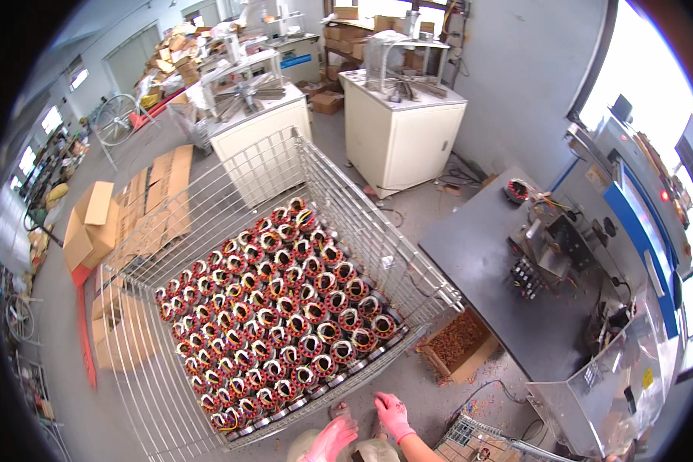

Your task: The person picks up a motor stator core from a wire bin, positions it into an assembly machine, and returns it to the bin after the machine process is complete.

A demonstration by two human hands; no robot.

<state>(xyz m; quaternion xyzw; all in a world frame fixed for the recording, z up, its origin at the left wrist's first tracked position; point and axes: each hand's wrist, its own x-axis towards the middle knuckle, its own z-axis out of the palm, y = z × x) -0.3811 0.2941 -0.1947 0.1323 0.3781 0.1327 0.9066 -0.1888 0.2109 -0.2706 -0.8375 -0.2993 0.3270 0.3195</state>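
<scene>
Gloved hands (395,416) apart, near basket (366,212)

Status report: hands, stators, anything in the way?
Left hand, right hand: gloved, apparently empty. Stators packed in wire basket. Basket's near edge lies between hands and stators.

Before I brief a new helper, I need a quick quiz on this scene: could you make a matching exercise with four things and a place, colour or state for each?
Things:
1. Massed wound rings
2. Right hand
3. Box of small reddish bits
4. Workbench

Descriptions:
a. Open-topped, on the floor
b. Pink-gloved
c. Dark grey on top
d. Packed inside the wire basket

Pairs: 1-d, 2-b, 3-a, 4-c
</scene>
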